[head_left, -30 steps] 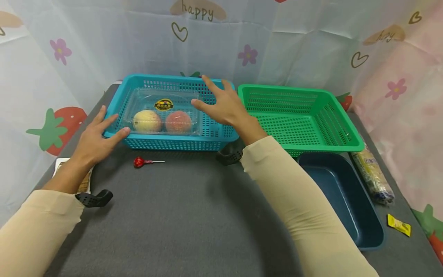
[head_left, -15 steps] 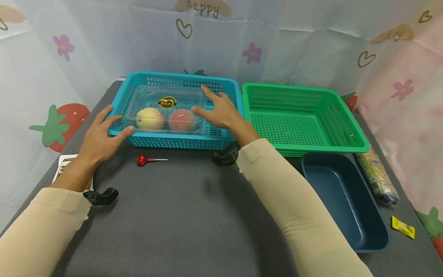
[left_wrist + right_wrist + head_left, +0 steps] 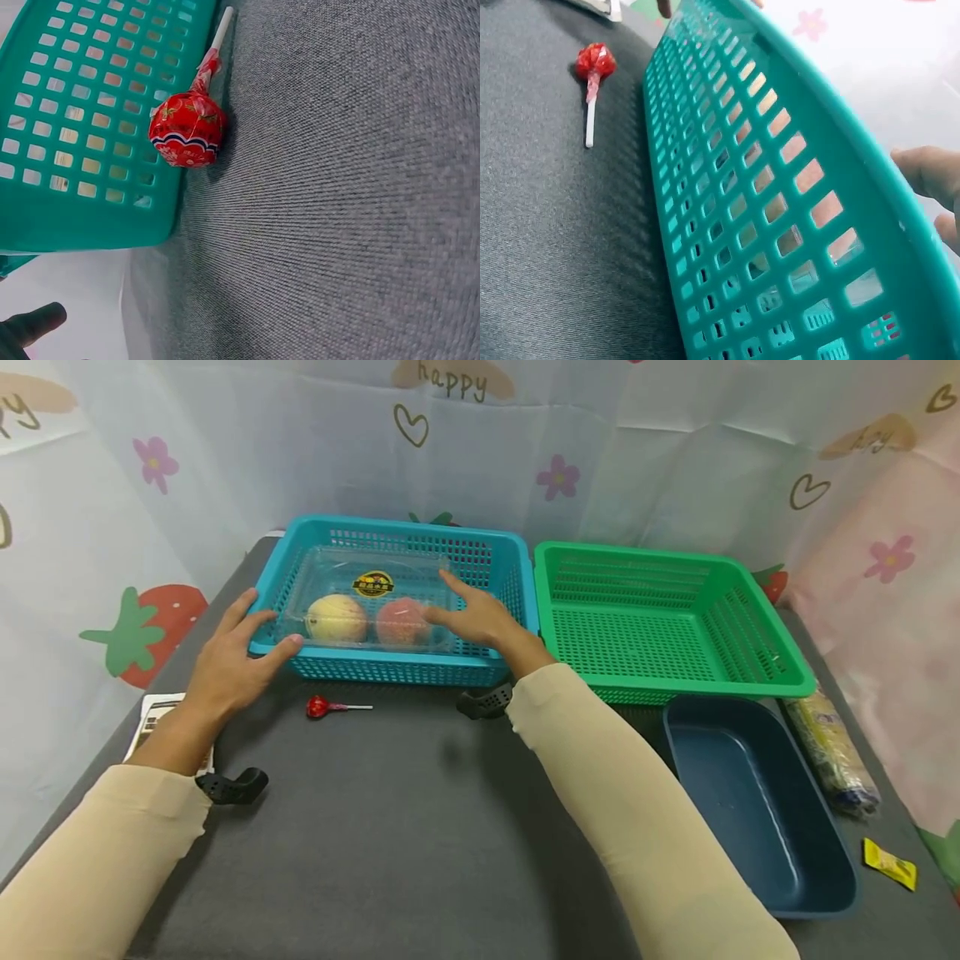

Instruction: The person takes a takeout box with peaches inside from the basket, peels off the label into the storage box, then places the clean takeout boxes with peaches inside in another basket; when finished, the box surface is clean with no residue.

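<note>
A clear plastic fruit box (image 3: 330,572) lies in the blue basket (image 3: 397,670). Inside it are a yellowish fruit (image 3: 337,618) and a reddish one (image 3: 402,622). My left hand (image 3: 228,668) is at the basket's left end, fingers and thumb spread by the rim near the box. At the box's right end is my right hand (image 3: 480,620), its index finger and thumb extended and apart. Whether either hand touches the box, I cannot tell. A red lollipop (image 3: 187,129) lies on the grey cloth before the basket; the right wrist view also shows the lollipop (image 3: 595,61).
To the right stands a green basket (image 3: 675,681), with a dark blue tub (image 3: 750,793) in front of it. Beyond the tub lie a clear-wrapped package (image 3: 832,752) and a yellow wrapped candy (image 3: 889,864). A flat printed packet (image 3: 153,714) lies under my left forearm.
My right hand has come down to the right end of the fruit box, its fingers drawing closer together. The left hand stays by the basket's left rim. The head view has shifted slightly.
</note>
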Motion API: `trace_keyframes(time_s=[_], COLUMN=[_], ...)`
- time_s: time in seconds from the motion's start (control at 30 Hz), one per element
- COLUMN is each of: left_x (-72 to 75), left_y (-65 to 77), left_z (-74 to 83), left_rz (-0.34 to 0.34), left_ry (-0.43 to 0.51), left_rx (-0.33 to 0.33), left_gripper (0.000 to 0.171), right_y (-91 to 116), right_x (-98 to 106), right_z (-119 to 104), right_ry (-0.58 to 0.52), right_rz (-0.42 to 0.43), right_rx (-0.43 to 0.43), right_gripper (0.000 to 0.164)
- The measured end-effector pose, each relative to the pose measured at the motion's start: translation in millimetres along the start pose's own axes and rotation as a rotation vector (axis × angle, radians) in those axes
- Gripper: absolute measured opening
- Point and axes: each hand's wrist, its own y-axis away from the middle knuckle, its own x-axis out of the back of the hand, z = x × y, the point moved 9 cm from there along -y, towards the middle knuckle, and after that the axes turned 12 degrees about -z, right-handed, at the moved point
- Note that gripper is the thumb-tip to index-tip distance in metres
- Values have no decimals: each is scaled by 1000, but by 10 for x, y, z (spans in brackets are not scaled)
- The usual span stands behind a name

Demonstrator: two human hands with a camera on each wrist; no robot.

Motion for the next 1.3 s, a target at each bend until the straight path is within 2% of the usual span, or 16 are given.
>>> trace_keyframes(time_s=[0.37,0.73,0.9,1.07,1.3], left_x=[2,9,-5,-7,3], left_y=[7,17,-3,-7,-13], left_z=[-3,16,28,16,6], left_rz=[6,13,9,11,23], left_ry=[15,21,19,23,24], left_rx=[17,13,0,3,0], left_gripper=[72,72,72,71,70], right_y=[-116,-123,-53,9,125], right_x=[-125,-185,-138,-52,70], right_z=[-2,39,57,51,38], right_ry=[-62,-296,-462,-613,-729], right_rz=[-114,-161,-120,-35,91], right_rx=[7,-45,-33,52,132], right_gripper=[74,66,62,57,54])
